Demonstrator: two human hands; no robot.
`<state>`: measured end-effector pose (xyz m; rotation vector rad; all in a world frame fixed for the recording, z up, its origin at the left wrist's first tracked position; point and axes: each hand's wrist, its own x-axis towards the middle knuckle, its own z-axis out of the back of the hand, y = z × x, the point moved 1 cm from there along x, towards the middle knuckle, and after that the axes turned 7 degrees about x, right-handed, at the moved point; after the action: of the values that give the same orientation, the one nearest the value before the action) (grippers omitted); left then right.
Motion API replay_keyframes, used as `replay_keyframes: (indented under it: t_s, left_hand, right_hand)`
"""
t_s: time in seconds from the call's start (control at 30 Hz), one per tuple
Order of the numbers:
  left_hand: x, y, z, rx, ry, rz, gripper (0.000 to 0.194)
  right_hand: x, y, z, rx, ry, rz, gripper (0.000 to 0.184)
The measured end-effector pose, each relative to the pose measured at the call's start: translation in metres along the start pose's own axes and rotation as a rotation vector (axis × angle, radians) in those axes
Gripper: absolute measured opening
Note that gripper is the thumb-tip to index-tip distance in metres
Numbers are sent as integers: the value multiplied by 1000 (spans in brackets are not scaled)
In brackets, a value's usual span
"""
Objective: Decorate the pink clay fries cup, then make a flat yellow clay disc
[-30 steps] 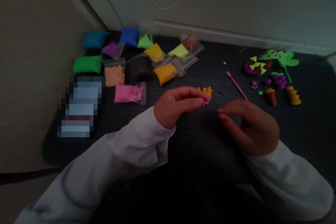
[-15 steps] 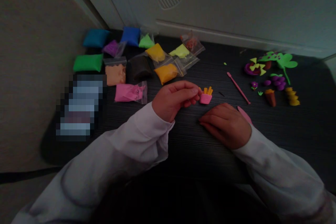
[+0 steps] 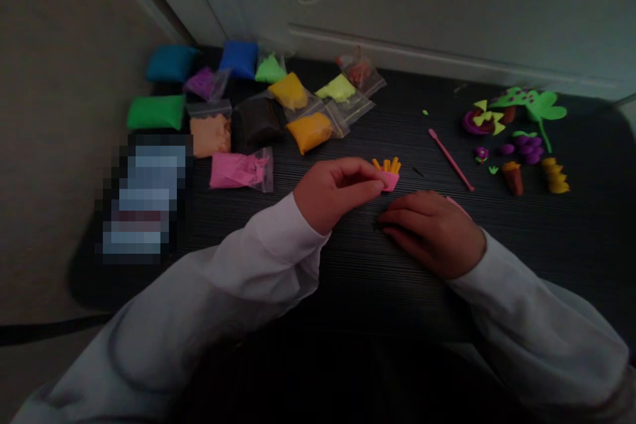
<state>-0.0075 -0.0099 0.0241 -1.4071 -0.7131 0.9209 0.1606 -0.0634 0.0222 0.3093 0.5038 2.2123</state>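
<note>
One pink cup (image 3: 390, 181) of yellow sticks (image 3: 395, 165) is sitting over the dark table (image 3: 348, 265). The left hand (image 3: 334, 195) is pinching its edge, maybe so it isn't tipping. The right hand (image 3: 436, 232) is curling nearby; I can't tell if it's holding anything.

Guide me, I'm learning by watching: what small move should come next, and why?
Perhaps steady the pink cup with the right hand: the left hand's fingertips are at its left edge, yellow sticks lean at different angles, and the right hand is close by.
</note>
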Motion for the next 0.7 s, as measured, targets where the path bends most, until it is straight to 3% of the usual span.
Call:
replay_keyframes:
  t_s: [0.43, 0.7]
  left_hand:
    - [-2, -2, -3, 467, 99, -83, 13]
    - [1, 6, 0, 835, 201, -217, 12]
  right_hand:
    - [1, 2, -1, 17, -10, -41, 21]
    - [1, -1, -4, -12, -15, -30, 20]
